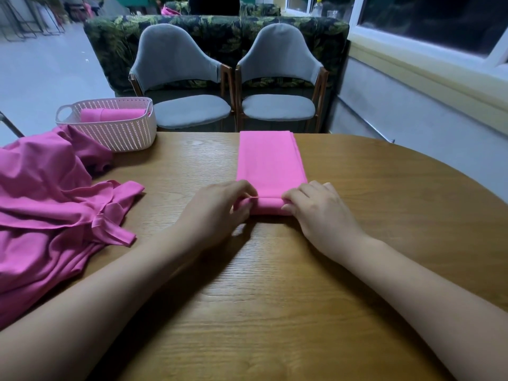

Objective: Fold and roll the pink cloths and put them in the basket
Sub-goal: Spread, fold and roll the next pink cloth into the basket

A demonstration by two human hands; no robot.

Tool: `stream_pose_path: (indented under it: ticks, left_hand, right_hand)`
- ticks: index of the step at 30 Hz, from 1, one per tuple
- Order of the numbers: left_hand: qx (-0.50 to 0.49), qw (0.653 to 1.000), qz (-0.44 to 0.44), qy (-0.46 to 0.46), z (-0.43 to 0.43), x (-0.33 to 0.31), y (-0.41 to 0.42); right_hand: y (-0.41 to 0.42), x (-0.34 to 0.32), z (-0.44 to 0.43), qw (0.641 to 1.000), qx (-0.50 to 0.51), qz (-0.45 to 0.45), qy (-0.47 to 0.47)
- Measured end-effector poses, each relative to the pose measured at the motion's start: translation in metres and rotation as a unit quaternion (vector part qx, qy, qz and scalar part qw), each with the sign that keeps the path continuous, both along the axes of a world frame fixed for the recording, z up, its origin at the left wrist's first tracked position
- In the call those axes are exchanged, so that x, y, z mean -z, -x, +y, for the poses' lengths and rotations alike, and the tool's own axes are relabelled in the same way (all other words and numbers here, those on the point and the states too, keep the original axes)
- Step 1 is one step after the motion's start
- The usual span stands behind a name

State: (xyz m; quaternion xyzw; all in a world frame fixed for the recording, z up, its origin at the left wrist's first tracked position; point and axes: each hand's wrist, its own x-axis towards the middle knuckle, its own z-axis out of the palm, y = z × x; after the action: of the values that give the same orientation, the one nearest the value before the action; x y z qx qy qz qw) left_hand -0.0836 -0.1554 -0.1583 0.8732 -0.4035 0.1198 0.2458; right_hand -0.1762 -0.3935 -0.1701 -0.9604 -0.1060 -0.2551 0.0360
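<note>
1. Pink cloth strip (270,160): long, flat, folded bright pink fabric, lying straight ahead of both hands on the oval brown wood-grain table (275,298). Its far end is reaching the table's far edge. Its near end is curling into a short tight roll (268,207) between the hands.
2. Left hand (220,204): fingers and thumb are curling round the roll's left end, gripping it.
3. Right hand (316,207): fingers are bending over the roll's right end and holding it; the thumb is hidden.
4. Pale pink perforated plastic basket (121,133): standing well ahead and left of the left hand, by the far edge. Two rolled pink cloths (110,114) are lying inside.
5. Heap of loose, darker pink cloths (49,210): sprawling left of the left hand, running off the table's left side and touching the basket.
6. Bare wood: stretching between the heap and the left forearm, between both forearms, and right of the right hand out to the curving table edge.
7. Two grey upholstered chairs (181,78): standing just beyond the far edge.
</note>
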Motion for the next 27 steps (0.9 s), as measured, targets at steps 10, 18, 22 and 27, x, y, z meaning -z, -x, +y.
stream_pose_path:
  ticks: [10,18,22,27]
  left_hand:
    - [-0.059,0.996,-0.065,-0.017,-0.010,0.004,-0.017]
    - [-0.022,0.991,-0.088,-0.096,-0.002,0.003,-0.016]
    - [-0.021,0.995,-0.052,-0.079,-0.004,0.005,-0.021]
    - [-0.031,0.999,0.033,0.012,-0.004,0.002,-0.022]
  right_hand:
    - [-0.030,-0.004,-0.010,0.987,0.007,0.034,-0.158]
    - [-0.013,-0.007,0.011,1.000,0.019,-0.016,0.005]
    - [-0.008,-0.005,0.003,1.000,0.013,0.020,-0.005]
    - [-0.021,-0.002,-0.006,0.999,0.012,0.023,-0.033]
